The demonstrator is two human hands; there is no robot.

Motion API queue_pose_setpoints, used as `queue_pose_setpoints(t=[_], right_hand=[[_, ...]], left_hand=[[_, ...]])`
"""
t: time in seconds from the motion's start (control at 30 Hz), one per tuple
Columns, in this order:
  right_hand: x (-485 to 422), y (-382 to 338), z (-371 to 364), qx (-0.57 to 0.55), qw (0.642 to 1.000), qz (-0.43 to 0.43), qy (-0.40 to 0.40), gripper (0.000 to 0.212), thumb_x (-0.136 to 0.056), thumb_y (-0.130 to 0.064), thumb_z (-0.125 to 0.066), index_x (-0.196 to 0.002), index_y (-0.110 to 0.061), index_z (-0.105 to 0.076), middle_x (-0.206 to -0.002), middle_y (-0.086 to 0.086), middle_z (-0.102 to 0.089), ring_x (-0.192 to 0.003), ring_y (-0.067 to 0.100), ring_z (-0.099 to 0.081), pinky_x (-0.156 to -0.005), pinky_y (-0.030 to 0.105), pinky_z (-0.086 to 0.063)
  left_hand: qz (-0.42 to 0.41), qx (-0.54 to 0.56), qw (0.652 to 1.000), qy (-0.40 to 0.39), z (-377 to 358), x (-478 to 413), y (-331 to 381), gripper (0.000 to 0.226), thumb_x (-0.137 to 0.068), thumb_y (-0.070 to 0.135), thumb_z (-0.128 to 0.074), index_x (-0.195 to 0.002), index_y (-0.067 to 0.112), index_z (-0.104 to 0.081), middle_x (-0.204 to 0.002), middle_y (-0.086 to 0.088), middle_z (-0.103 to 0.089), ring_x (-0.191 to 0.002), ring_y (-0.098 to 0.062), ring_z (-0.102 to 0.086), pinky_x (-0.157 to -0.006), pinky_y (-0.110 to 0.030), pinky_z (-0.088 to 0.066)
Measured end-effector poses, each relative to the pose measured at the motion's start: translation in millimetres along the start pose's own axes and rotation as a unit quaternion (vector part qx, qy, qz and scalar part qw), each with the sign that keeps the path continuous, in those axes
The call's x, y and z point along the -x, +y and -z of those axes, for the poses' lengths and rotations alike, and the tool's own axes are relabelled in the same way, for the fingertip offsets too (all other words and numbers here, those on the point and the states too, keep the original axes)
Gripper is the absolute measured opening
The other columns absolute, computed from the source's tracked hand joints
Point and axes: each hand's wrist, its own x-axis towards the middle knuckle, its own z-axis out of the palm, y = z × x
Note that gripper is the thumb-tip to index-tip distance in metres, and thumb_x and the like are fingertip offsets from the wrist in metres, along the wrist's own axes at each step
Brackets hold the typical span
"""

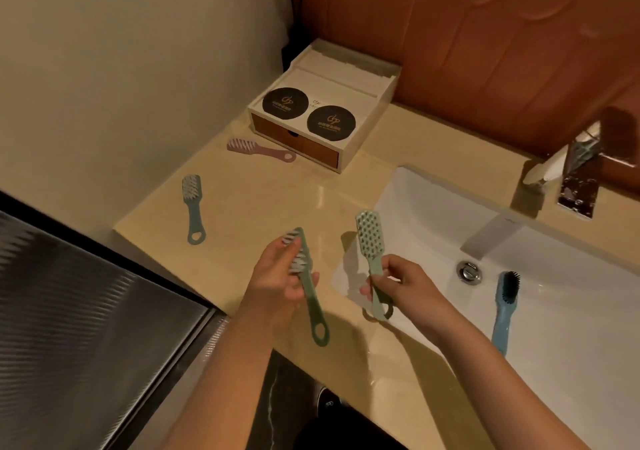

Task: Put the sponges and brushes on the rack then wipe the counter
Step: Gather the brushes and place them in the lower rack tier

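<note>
While both hands work above the near edge of the counter (277, 200), each one has hold of a single brush. The left hand (277, 276) curls its fingers around the bristled head of a dark green brush (313, 306). That brush has its long axis running near to far, its looped handle end pointing toward the person and its head tipped slightly left. The right hand (403, 285) pinches the handle of a pale mint brush (370, 233) between thumb and fingers. It stands nearly upright in the view, with the head pointing far, the back of the head facing the camera and the loop below the hand.

To the right, a blue brush (501, 318) with dark bristles lies inside the white sink (433, 214), head pointing far toward the drain (469, 271) and handle toward the near rim.

Farther left on the counter lies a grey-teal brush (192, 214), bristles up, head far and loop near. Beyond it a pink brush (266, 151) lies crosswise, head to the left and loop to the right, just in front of a white drawer box (346, 103). Two black round coasters (285, 103) sit on top of the box. A chrome faucet (578, 169) stands at the far right behind the sink.
</note>
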Motion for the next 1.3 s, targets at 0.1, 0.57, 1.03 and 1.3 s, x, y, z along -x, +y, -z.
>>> queue_pose_setpoints(t=[0.1, 0.57, 1.03, 1.3], right_hand=[[17, 6, 18, -0.069, 0.997, -0.009, 0.022, 0.017, -0.095, 0.000, -0.042, -0.091, -0.007, -0.057, -0.081, 0.011, -0.058, -0.065, 0.016, -0.060, -0.056, 0.022, -0.048], [75, 41, 122, -0.279, 0.925, -0.028, 0.254, 0.028, -0.098, -0.045, -0.035, -0.102, -0.025, -0.055, -0.054, -0.005, -0.030, -0.044, 0.008, -0.025, -0.051, 0.027, -0.019], [146, 113, 254, -0.272, 0.901, 0.012, 0.339, 0.019, -0.093, -0.021, -0.055, -0.111, -0.021, -0.060, -0.093, 0.004, -0.071, -0.082, 0.014, -0.062, -0.079, 0.029, -0.049], [187, 151, 351, -0.242, 0.899, -0.014, 0.363, 0.014, -0.094, -0.021, -0.054, -0.104, -0.021, -0.064, -0.097, 0.004, -0.073, -0.087, 0.018, -0.068, -0.082, 0.036, -0.053]], left_hand=[[0.074, 0.032, 0.996, -0.028, -20, 2, -11, 0.014, -0.094, 0.027, -0.049, -0.103, 0.018, -0.054, -0.090, -0.005, -0.056, -0.071, -0.018, -0.057, -0.061, -0.031, -0.045], [0.154, -0.028, 0.960, -0.231, -135, 36, -83, 0.017, -0.095, 0.009, -0.044, -0.099, 0.002, -0.059, -0.090, -0.010, -0.064, -0.078, -0.014, -0.068, -0.086, -0.027, -0.049], [0.114, -0.311, 0.889, -0.317, -253, 85, -173, 0.032, -0.094, 0.025, -0.050, -0.124, 0.017, -0.054, -0.107, -0.002, -0.069, -0.101, -0.016, -0.062, -0.093, -0.032, -0.048], [0.087, -0.326, 0.884, -0.323, -339, 104, -235, 0.021, -0.092, 0.019, -0.055, -0.111, 0.017, -0.062, -0.090, -0.001, -0.069, -0.071, -0.007, -0.066, -0.069, -0.021, -0.051]])
